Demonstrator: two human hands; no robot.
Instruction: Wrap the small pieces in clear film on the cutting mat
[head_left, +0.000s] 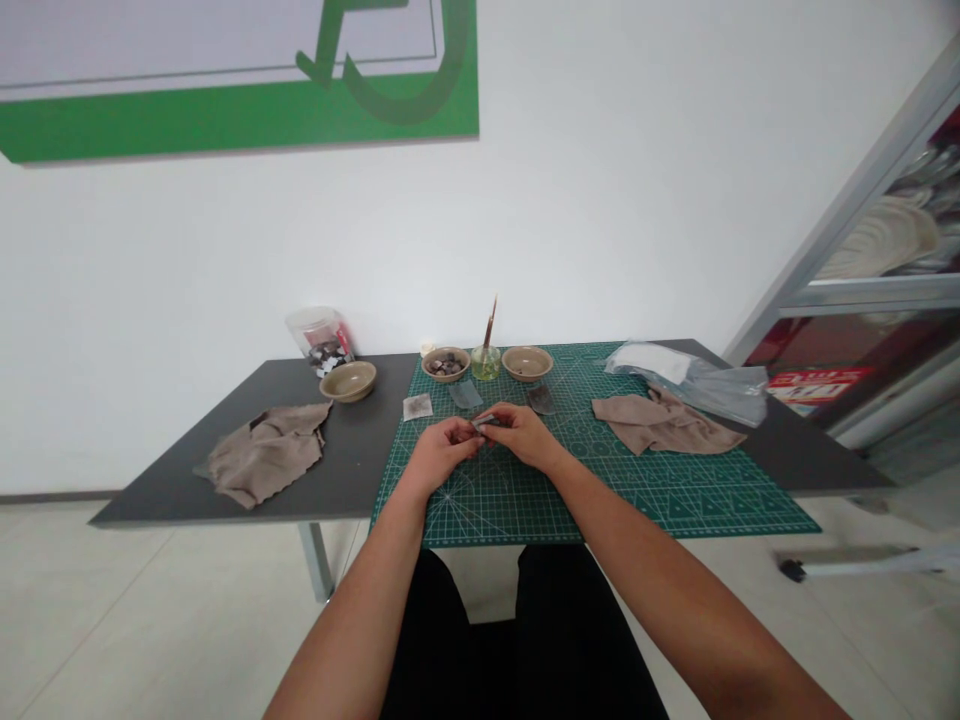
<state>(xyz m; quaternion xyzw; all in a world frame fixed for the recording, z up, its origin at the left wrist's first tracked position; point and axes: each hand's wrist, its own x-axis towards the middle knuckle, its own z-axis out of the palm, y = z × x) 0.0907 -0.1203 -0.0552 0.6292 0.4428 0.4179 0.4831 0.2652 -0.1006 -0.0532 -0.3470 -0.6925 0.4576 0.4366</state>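
Note:
Over the green cutting mat (615, 490), my left hand (441, 452) and my right hand (526, 436) meet fingertip to fingertip. Both are closed on a small dark grey piece (487, 421), mostly covered by the fingers; its kind is too small to tell. Just beyond them lie a clear bluish plastic piece (466, 394) and a dark square sheet (540, 399). A pale square with a grey smudge (418, 406) lies to the left of my left hand.
Behind the hands stand a bowl of dark chips (446, 364), a glass jar with brushes (486, 362) and another bowl (527, 363). Leftward are a third bowl (348, 381), a tipped clear tub (321, 340) and a brown cloth (266, 455). Rightward lie another cloth (660, 422) and a plastic bag (697, 380).

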